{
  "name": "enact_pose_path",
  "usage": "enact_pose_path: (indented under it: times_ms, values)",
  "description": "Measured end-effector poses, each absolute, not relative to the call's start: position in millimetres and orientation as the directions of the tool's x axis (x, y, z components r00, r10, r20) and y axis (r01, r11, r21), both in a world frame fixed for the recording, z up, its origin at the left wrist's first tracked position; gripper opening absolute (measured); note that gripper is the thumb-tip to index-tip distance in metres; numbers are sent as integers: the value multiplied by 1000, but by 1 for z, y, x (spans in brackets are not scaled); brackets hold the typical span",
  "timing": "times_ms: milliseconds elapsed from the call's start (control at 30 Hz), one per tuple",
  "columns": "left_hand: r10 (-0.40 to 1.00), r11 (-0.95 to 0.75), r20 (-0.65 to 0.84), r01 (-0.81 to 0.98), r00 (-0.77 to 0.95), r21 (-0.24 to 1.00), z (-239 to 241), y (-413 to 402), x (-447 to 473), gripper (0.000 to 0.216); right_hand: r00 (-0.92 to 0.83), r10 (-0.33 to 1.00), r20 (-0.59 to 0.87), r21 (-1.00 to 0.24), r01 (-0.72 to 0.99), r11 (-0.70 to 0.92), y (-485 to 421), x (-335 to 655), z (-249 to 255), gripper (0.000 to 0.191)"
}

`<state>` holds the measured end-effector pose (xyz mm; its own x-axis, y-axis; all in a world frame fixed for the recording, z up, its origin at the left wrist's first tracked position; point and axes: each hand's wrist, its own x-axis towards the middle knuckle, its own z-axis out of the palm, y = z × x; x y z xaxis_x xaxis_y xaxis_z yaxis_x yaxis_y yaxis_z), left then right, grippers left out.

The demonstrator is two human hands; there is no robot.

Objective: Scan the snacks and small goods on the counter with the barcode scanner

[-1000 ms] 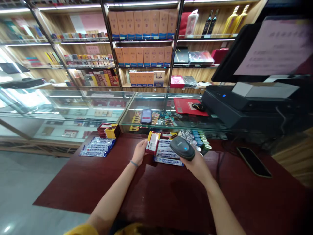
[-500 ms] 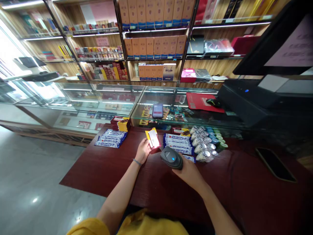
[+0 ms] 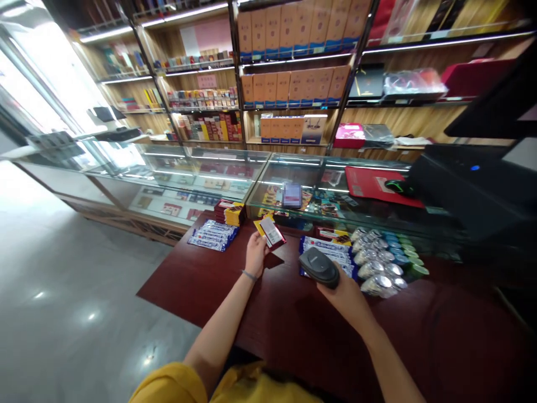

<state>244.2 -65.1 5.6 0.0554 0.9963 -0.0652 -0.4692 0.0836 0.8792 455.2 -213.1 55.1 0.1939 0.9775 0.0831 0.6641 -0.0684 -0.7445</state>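
Observation:
My left hand pinches a flat yellow and dark-red chocolate bar, its pale label with a barcode facing up. In my right hand is a dark grey barcode scanner, its head pointing left and held apart from the chocolate bar. Beneath and behind the scanner lies a row of blue and white snack packets. Left of my left hand, more blue and white packets lie in front of a stack of yellow and red chocolate bars.
Silver-lidded cups and blue and green ones stand at the right of the dark-red table. A glass display counter runs behind, bearing a phone-like device and a red mat. A black monitor overhangs the right side.
The view has swung left. The scanner has moved right, away from the chocolate bar, and its blue light no longer shows. The bright glare on the bar's label is gone.

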Motion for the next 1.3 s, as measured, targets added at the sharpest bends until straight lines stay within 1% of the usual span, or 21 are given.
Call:
enact_pose_path:
  times_ms: [67,133,167,233,300,367,433,500,567,733,867,1000,1100,1167,1300]
  values:
    - [995,-86,63,-324,-80,942,16,-49,221,38,198,976,89,-732,677,-70,-207,457,52,44]
    - [948,-275,257,-76,-188,958,27,-31,191,28,187,978,90,-726,685,-64,-203,458,50,45]
    - [917,-342,349,68,-192,937,33,-21,175,23,183,979,91,-725,686,-61,-201,458,50,45]
    - [854,-436,507,370,-117,820,44,-3,144,21,178,980,87,-732,679,-58,-197,457,49,46]
    - [782,-522,623,559,11,645,53,12,119,23,173,982,71,-747,661,-62,-193,454,50,47]
    - [736,-554,663,685,138,473,59,24,102,25,168,984,53,-759,647,-69,-188,451,52,48]
    - [729,-553,641,760,242,342,63,33,93,28,169,984,47,-762,643,-74,-184,447,53,48]
    - [737,-545,601,797,308,260,63,41,89,31,168,984,52,-765,641,-68,-181,445,54,47]
    - [745,-544,570,809,346,220,61,49,86,31,169,983,67,-769,637,-57,-179,443,54,45]
    - [781,-541,480,817,400,200,53,66,83,35,187,980,73,-778,625,-61,-175,444,51,49]
    - [776,-555,456,815,436,165,51,66,84,41,206,975,80,-784,617,-66,-174,446,50,48]
    - [790,-531,426,840,441,115,50,57,88,52,232,967,103,-790,610,-62,-175,450,49,48]
    - [788,-494,478,862,389,113,48,47,99,61,226,961,158,-805,593,-7,-177,457,48,49]
    - [755,-502,546,856,363,124,46,38,113,61,224,959,176,-815,579,14,-181,464,47,53]
    - [645,-634,655,754,393,172,39,10,161,50,248,951,184,-828,561,14,-192,479,42,54]
